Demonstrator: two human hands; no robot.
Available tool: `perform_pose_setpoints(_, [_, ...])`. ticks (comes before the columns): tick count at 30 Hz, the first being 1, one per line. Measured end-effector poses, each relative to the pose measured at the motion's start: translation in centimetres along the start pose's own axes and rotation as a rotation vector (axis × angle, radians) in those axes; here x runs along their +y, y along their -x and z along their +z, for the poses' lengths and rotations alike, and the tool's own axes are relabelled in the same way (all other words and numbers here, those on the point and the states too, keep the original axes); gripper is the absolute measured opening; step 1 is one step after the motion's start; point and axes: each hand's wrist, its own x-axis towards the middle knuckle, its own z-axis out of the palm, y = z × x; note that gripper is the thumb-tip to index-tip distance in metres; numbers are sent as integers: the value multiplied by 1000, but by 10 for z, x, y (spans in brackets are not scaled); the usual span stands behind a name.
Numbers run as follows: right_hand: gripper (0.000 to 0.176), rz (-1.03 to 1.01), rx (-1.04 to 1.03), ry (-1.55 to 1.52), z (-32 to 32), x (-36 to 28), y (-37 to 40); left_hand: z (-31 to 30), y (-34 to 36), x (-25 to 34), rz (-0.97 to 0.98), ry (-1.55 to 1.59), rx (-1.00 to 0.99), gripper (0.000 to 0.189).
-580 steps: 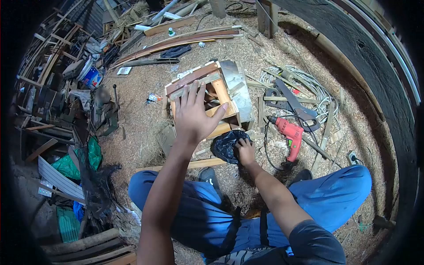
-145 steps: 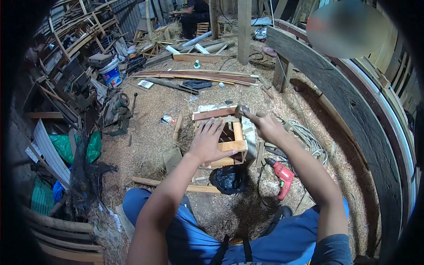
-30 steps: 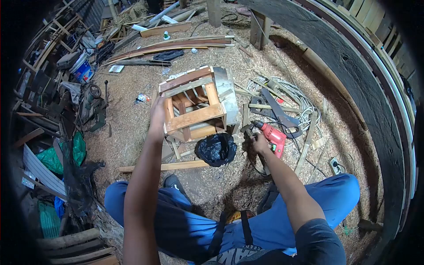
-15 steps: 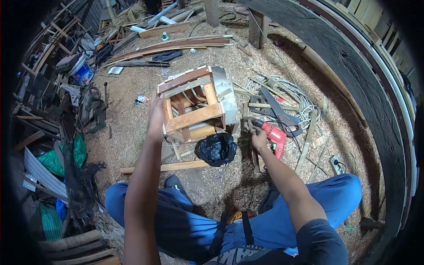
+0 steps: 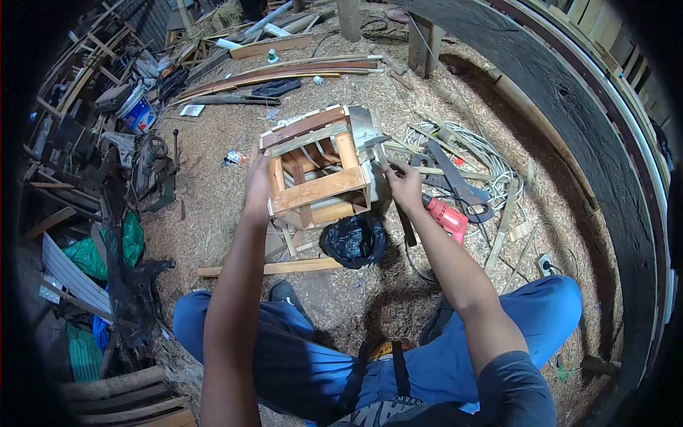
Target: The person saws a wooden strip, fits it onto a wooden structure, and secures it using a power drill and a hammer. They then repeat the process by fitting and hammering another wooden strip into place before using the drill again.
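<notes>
Floor (image 5: 213, 206) covered w/ wood shavings; thick dark beam (image 5: 576, 110) runs down the R side. Long boards (image 5: 284, 73) lie stacked across the far side. Wood frame (image 5: 316, 191), the thing being worked on, sits mid-view in front of the person, open side up; metal sheet (image 5: 366, 129) shows just beside its R edge. Cable coil (image 5: 506, 158) is on the floor to the R, w/ a saw (image 5: 462, 186) right by it, handle end nearer the person. Red drill (image 5: 449, 217) is a bit closer in, partly behind R forearm. Black plastic bag (image 5: 353, 242) lies open just below the frame's near edge. Hammer (image 5: 408, 229) is in the R hand (image 5: 405, 186), head up near the frame's R side, handle sloping back twd the person; can't tell if the head touches. R fingers curled round the handle. L hand (image 5: 258, 181) is against the frame's L side; its fingers mostly hidden, can't tell if spread or together. Small white socket (image 5: 543, 265) w/ plug near R knee
</notes>
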Motion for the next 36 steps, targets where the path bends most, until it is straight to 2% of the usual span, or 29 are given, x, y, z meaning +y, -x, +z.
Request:
perform_pose_setpoints(5, [28, -62, 36, -11, 28, -12, -13, -8, -10, -5, 39, -40, -14, 45])
perform_pose_setpoints(7, [24, -64, -1, 121, 33, -17, -16, -12, -16, -11, 69, -56, -31, 44])
perform_pose_setpoints(8, [23, -194, 60, 235, 35, -18, -12, -13, -19, -15, 67, -30, -27, 45])
perform_pose_setpoints(9, [23, -194, 56, 232, 39, -12, -11, -10, -16, -12, 65, -3, -23, 45])
perform_pose_setpoints(11, [28, -138, 134, 427, 44, 1, -10, -5, -8, -6, 57, -46, 24, 45])
perform_pose_setpoints(13, [27, -111, 83, 403, 38, -3, -13, -6, -7, -7, 50, -85, 64, 46])
perform_pose_setpoints(15, [27, -13, -73, 266, 30, -3, -17, -7, -10, -7, 47, -51, 27, 47])
perform_pose_setpoints(17, [29, -52, -64, 227, 24, 0, -17, -5, -5, -5, 49, -34, 16, 47])
perform_pose_setpoints(19, [31, -90, -52, 192, 13, 5, -18, -6, -7, -8, 49, -16, 2, 47])
perform_pose_setpoints(21, [35, -18, -43, 32, -4, 14, -18, -8, -13, -10, 58, -35, 12, 47])
perform_pose_setpoints(23, [38, -9, -27, 72, -26, 29, -16, -7, -11, -13, 65, -2, -17, 47])
perform_pose_setpoints(25, [39, 42, -1, 125, -49, 48, -11, -13, -17, -16, -48, 35, 12, 48])
perform_pose_setpoints(27, [40, 98, 25, 128, -71, 69, -4, -27, -31, -24, -33, 19, -52, 48])
perform_pose_setpoints(29, [45, 141, 3, 262, -95, 85, 10, -29, -38, -30, -27, 74, -58, 46])
perform_pose_setpoints(31, [47, 170, 16, 251, -116, 104, 24, -18, -23, -23, -9, 90, -74, 46])
perform_pose_setpoints(33, [49, 247, 125, 402, -137, 100, 46, -18, -18, -17, -29, -2, -34, 53])
perform_pose_setpoints(34, [48, 71, 273, 520, -138, 155, 51, -14, -16, -15, -42, -31, 14, 54])
perform_pose_setpoints(35, [48, 76, 277, 523, -144, 157, 59, -18, -21, -18, -46, -32, 8, 54])
perform_pose_setpoints(36, [53, 215, 303, 573, -148, 157, 69, -28, -30, -22, -72, -7, -18, 55])
